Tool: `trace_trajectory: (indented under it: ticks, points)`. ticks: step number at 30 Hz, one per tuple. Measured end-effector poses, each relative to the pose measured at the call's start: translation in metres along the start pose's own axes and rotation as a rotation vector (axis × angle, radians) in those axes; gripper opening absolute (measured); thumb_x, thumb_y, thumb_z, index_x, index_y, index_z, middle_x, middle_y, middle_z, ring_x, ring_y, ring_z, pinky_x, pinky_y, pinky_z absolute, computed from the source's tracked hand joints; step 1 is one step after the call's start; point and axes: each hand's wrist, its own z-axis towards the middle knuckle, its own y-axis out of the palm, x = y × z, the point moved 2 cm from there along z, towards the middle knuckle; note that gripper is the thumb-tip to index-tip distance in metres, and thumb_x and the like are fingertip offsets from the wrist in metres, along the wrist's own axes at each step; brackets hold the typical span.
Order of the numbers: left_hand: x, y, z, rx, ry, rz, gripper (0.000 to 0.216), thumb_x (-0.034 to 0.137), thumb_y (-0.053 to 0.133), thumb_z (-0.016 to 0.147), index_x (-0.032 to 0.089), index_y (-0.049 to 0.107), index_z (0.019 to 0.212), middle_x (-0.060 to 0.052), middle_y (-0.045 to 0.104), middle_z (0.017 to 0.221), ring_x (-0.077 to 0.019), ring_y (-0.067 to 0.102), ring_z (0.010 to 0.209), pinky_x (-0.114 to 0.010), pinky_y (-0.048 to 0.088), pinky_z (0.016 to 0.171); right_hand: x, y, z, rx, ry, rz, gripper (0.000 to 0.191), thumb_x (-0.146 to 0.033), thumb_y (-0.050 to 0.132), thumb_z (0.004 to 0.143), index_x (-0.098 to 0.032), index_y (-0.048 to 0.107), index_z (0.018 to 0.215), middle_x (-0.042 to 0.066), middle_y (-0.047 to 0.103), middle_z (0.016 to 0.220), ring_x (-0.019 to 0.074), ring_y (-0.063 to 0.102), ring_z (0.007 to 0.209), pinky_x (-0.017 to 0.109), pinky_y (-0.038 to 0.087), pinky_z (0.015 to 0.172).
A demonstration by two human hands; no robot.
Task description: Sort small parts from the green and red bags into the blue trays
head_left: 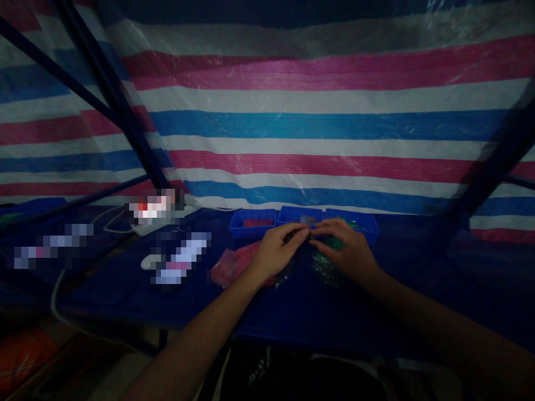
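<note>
Blue table [418,267], three blue trays [298,210]; left hand [278,250], right hand [349,248]: grips pinched narrow, contents unclear.

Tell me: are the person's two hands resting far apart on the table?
No, the left hand and right hand meet fingertip to fingertip just in front of the blue trays.

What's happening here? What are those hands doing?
A person is at a dark blue table, in front of a striped tarp. The left hand and right hand meet fingertip to fingertip just before a row of blue trays; whatever they pinch is too small and dark to tell. Some pink packets lie by the left hand, green pieces under the right.
</note>
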Motion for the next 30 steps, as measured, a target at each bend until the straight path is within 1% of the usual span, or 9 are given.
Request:
trace_trajectory:
  ticks: [4,8,10,13,15,17,21,25,30]
  points:
    - [-0.012,-0.002,0.002,0.049,-0.045,-0.067,0.026,0.035,0.063,0.096,0.021,0.068,0.118,-0.008,0.075,0.109,-0.0217,0.072,0.099,-0.040,0.058,0.090,-0.003,0.001,0.000,-0.022,-0.016,0.021,0.018,-0.032,0.074,0.086,-0.033,0.074,0.104,0.005,0.071,0.115,0.0278,0.064,0.112,0.049,0.052,0.101]
    - [-0.014,-0.001,0.002,0.082,-0.025,-0.123,0.025,0.022,0.065,0.092,0.020,0.061,0.117,-0.008,0.074,0.104,-0.0202,0.072,0.096,-0.038,0.058,0.088,-0.003,-0.002,0.001,0.064,0.079,0.048,0.019,-0.032,0.071,0.088,-0.028,0.071,0.107,0.007,0.071,0.109,0.0267,0.067,0.096,0.048,0.055,0.091]
    - [-0.012,0.000,0.002,0.072,-0.013,-0.133,0.032,0.018,0.065,0.091,0.021,0.056,0.122,-0.008,0.074,0.102,-0.0193,0.072,0.095,-0.037,0.058,0.086,0.000,-0.001,0.001,0.072,0.151,0.120,0.029,-0.033,0.072,0.087,-0.027,0.068,0.115,0.008,0.070,0.117,0.0251,0.068,0.091,0.046,0.057,0.086]
    - [-0.005,0.002,0.001,0.019,0.010,-0.088,0.046,0.014,0.065,0.090,0.023,0.049,0.133,-0.006,0.074,0.102,-0.0185,0.072,0.092,-0.036,0.058,0.086,0.006,0.004,0.001,0.017,0.236,0.294,0.040,-0.033,0.073,0.086,-0.026,0.063,0.124,0.009,0.070,0.121,0.0244,0.070,0.097,0.042,0.058,0.087]
    - [0.001,0.002,0.000,-0.015,0.032,-0.034,0.051,0.014,0.065,0.090,0.024,0.048,0.137,-0.005,0.075,0.102,-0.0184,0.072,0.091,-0.035,0.057,0.085,0.010,0.006,0.000,-0.027,0.253,0.345,0.037,-0.033,0.074,0.086,-0.024,0.066,0.121,0.008,0.073,0.113,0.0243,0.071,0.099,0.043,0.058,0.090]
    - [0.006,0.000,-0.001,-0.021,0.049,0.062,0.043,0.018,0.064,0.092,0.024,0.053,0.133,-0.004,0.076,0.100,-0.0186,0.072,0.090,-0.035,0.057,0.083,0.012,0.007,-0.001,-0.038,0.255,0.317,0.031,-0.033,0.074,0.085,-0.024,0.069,0.115,0.007,0.075,0.107,0.0241,0.072,0.096,0.043,0.058,0.090]
    - [0.006,-0.003,-0.003,-0.026,0.023,0.212,0.026,0.031,0.059,0.097,0.024,0.065,0.122,-0.002,0.077,0.093,-0.0188,0.072,0.080,-0.034,0.057,0.076,0.010,0.002,0.000,-0.015,0.174,0.168,0.018,-0.032,0.073,0.087,-0.026,0.074,0.104,0.006,0.075,0.104,0.0237,0.071,0.092,0.043,0.057,0.087]
    - [-0.004,-0.001,-0.002,-0.073,-0.011,0.036,0.027,0.027,0.055,0.099,0.021,0.065,0.124,-0.005,0.077,0.096,-0.0190,0.073,0.087,-0.034,0.056,0.082,0.003,0.000,0.001,-0.024,0.018,0.078,0.011,-0.027,0.071,0.090,-0.030,0.076,0.098,0.004,0.075,0.103,0.0254,0.067,0.104,0.046,0.053,0.096]
    - [-0.009,-0.002,0.002,-0.015,-0.040,-0.097,0.023,0.026,0.051,0.100,0.019,0.069,0.112,-0.006,0.074,0.102,-0.0185,0.069,0.094,-0.032,0.054,0.085,0.001,0.003,0.002,-0.093,-0.129,0.007,0.019,-0.024,0.072,0.088,-0.031,0.074,0.105,0.001,0.077,0.106,0.0260,0.064,0.115,0.050,0.049,0.105]
